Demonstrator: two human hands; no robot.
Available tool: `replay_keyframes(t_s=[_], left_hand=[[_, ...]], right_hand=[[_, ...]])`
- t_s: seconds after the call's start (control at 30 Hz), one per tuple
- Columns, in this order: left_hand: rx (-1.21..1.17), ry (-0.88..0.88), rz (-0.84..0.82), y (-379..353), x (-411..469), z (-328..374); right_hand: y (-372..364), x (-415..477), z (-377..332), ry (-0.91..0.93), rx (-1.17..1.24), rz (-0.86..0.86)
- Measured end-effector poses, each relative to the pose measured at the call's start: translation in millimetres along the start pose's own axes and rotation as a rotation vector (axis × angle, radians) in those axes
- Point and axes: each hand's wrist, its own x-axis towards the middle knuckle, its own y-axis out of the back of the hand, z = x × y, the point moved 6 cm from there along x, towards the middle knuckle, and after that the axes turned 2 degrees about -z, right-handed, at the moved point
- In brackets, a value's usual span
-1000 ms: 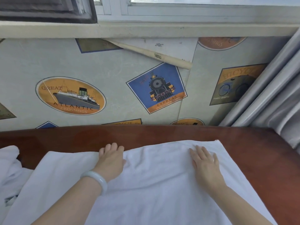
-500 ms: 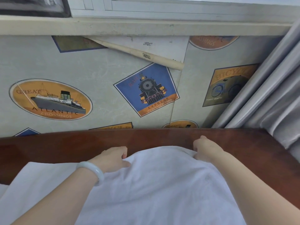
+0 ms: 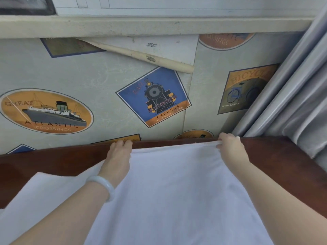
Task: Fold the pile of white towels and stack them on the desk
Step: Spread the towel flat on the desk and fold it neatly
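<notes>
A white towel [image 3: 177,188] lies spread over the dark red wooden desk [image 3: 53,161] and fills the lower middle of the view. My left hand [image 3: 118,156] grips its far left corner near the desk's back edge. My right hand [image 3: 231,149] pinches the far right corner, also at the back edge. The towel's far edge is stretched straight between the two hands and lifted slightly off the wood. A pale bangle sits on my left wrist. The towel's left part [image 3: 40,191] lies flat beside my left forearm.
Right behind the desk stands a wall with patterned wallpaper [image 3: 106,89], one strip peeling and curled. A window sill [image 3: 141,25] runs above it. Grey curtains [image 3: 297,96] hang at the right, reaching the desk's back right corner.
Both hands went from lying flat on the towel to gripping its far edge, then carried that edge forward to the desk's back edge. The camera has tilted closer.
</notes>
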Motion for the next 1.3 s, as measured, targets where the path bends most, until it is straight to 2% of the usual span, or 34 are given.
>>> replay_keyframes(t_s=[0.1, 0.13, 0.2, 0.27, 0.3, 0.33, 0.4, 0.43, 0.53, 0.57, 0.7, 0.8, 0.9, 1.03, 1.17, 1.3], left_hand=[[0.128, 0.058, -0.068, -12.7, 11.1, -5.4], [0.186, 0.078, -0.034, -12.8, 11.7, -8.7], [0.280, 0.049, 0.057, -9.6, 4.2, -6.4], [0.275, -0.007, 0.172, -8.8, -17.9, 8.4], [0.260, -0.021, 0.167, -13.6, -32.8, 17.3], [0.244, -0.006, 0.093, -22.0, -45.0, 23.7], [0.219, 0.121, -0.219, -51.9, -63.7, 19.5], [0.198, 0.164, -0.309, -62.6, -68.5, 13.4], [0.141, 0.131, -0.366, -69.4, -66.0, 3.7], [0.143, 0.126, -0.378, -67.5, -68.2, 1.7], [0.143, 0.081, -0.290, -38.5, -137.3, 20.2], [0.141, 0.118, -0.219, -39.4, -244.8, 26.2], [0.191, 0.150, -0.180, -39.4, -315.8, 12.0], [0.146, 0.147, -0.240, -31.4, -328.3, 9.8], [0.140, 0.163, -0.272, -29.7, -330.6, 12.0], [0.110, 0.115, -0.251, -22.4, -341.9, 13.1]], right_hand=[[-16.8, 11.1, -2.1, 0.015, -0.038, -0.062], [-21.5, 11.0, -1.8, -0.008, -0.030, -0.081], [-23.8, 1.8, -8.0, 0.003, -0.050, 0.003], [-34.3, -22.1, -30.7, 0.135, -0.030, 0.082], [-45.5, -36.7, -43.9, 0.208, -0.027, 0.043], [-60.5, -50.1, -53.6, 0.248, -0.053, -0.039], [-85.2, -65.6, -58.0, 0.220, -0.094, -0.183], [-91.2, -65.9, -57.4, 0.197, -0.113, -0.214], [-88.8, -69.8, -57.3, 0.115, -0.119, -0.267], [-83.2, -79.3, -60.3, 0.108, -0.110, -0.235], [-64.3, -177.2, -86.9, 0.305, -0.075, -0.039], [-77.2, -260.8, -74.0, 0.305, -0.071, -0.055], [-92.3, -296.9, -50.7, 0.223, -0.085, -0.124], [-89.7, -299.0, -48.9, 0.151, -0.145, -0.210], [-75.8, -325.8, -52.4, 0.119, -0.026, -0.198], [-66.8, -412.1, -35.7, 0.248, -0.066, -0.103]])
